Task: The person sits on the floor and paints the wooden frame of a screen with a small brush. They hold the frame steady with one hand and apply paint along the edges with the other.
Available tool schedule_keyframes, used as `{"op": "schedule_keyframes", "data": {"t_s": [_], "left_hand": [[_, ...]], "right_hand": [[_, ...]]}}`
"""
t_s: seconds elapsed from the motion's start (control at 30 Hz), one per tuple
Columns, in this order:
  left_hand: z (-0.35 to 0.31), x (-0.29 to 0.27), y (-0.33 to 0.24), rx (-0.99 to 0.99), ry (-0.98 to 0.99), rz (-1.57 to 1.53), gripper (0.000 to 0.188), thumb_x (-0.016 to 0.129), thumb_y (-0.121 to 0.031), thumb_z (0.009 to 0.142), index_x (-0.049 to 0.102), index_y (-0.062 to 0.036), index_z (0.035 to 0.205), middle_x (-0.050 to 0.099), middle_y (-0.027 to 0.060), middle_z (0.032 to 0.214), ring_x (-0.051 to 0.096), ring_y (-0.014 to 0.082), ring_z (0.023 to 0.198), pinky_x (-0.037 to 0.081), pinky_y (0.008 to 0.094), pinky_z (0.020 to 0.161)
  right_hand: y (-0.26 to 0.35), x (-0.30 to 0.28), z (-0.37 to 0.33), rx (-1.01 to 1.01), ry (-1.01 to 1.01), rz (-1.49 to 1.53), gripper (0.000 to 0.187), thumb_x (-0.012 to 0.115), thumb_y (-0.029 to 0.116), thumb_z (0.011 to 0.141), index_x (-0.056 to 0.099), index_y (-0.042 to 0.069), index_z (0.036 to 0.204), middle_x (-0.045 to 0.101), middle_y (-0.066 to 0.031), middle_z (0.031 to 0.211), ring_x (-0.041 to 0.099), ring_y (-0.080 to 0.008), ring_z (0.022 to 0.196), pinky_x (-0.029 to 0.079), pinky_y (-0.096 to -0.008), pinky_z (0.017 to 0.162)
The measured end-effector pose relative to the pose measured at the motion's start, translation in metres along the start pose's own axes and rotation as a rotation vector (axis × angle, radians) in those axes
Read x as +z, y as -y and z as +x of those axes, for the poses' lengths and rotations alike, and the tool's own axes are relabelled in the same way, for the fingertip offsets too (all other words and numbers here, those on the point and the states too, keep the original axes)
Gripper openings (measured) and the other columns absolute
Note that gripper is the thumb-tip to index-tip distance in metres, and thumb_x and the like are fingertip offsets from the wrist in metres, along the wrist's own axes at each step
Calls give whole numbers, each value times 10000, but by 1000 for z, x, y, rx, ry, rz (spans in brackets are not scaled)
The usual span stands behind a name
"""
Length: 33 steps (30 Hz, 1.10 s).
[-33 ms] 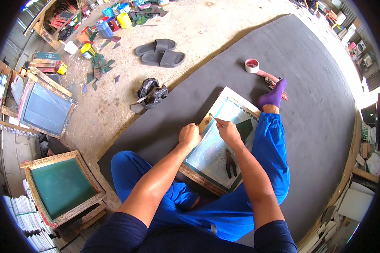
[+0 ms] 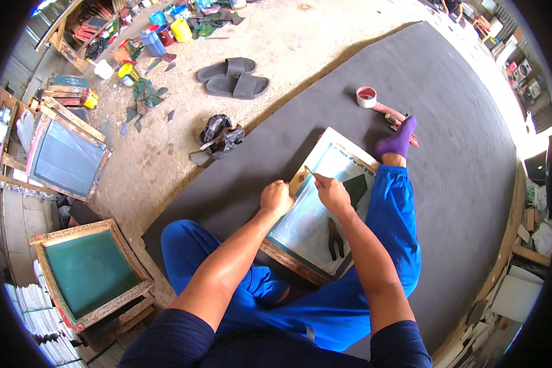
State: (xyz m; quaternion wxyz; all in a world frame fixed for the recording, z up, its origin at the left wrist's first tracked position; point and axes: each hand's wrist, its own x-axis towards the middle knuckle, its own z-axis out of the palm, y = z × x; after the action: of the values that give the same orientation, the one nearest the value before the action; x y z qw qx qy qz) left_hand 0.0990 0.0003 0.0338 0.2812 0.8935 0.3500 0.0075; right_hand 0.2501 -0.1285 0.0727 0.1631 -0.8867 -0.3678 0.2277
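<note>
A wooden screen frame [image 2: 351, 146] with pale, bluish mesh [image 2: 302, 228] lies tilted across my lap. My left hand [image 2: 277, 198] is closed around its left wooden side. Just to the right, my right hand [image 2: 333, 194] pinches a thin, pointed tool [image 2: 311, 172]; its tip meets the frame's left rail near the upper part. My fingers cover the tool's grip, so its exact kind is hidden. Beneath my right forearm, dark-handled pliers [image 2: 334, 240] rest on the mesh. A dark green flat piece [image 2: 356, 187] lies beyond my right wrist.
I sit on a dark grey mat [image 2: 454, 184]. A tape roll [image 2: 366, 96] and a red-handled tool [image 2: 389, 111] lie by my purple-socked foot [image 2: 398, 140]. Slides [image 2: 239, 84], a black plastic bag [image 2: 222, 136] and a green screen [image 2: 92, 273] are to the left; paint containers [image 2: 181, 29] stand farther back.
</note>
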Motion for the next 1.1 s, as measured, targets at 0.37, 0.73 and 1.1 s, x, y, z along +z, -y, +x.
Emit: {"op": "schedule_keyframes", "data": {"t_s": [0.37, 0.73, 1.1], "left_hand": [[-6, 0, -4, -20, 35, 45, 309, 817, -263, 790, 779, -61, 1021, 733, 143, 1026, 723, 370, 994, 588, 491, 874], [-1, -13, -13, -70, 80, 94, 316, 804, -261, 792, 788, -26, 1002, 751, 165, 1066, 738, 355, 1012, 596, 463, 908], [4, -5, -8, -96, 95, 156, 324, 792, -249, 806, 782, -5, 1020, 757, 182, 1094, 736, 359, 1045, 598, 454, 919]], "right_hand": [[-8, 15, -10, 33, -24, 239, 372, 580, 302, 1036, 664, 277, 1397, 736, -251, 1118, 699, -457, 1078, 562, -520, 932], [8, -13, -11, 52, 111, -18, 347, 586, 245, 1047, 689, 151, 1365, 731, -261, 1160, 721, -399, 1114, 555, -425, 975], [-22, 2, 13, 127, 237, 689, 405, 632, 318, 1063, 680, 84, 1391, 722, -49, 815, 588, -114, 628, 517, -309, 629]]}}
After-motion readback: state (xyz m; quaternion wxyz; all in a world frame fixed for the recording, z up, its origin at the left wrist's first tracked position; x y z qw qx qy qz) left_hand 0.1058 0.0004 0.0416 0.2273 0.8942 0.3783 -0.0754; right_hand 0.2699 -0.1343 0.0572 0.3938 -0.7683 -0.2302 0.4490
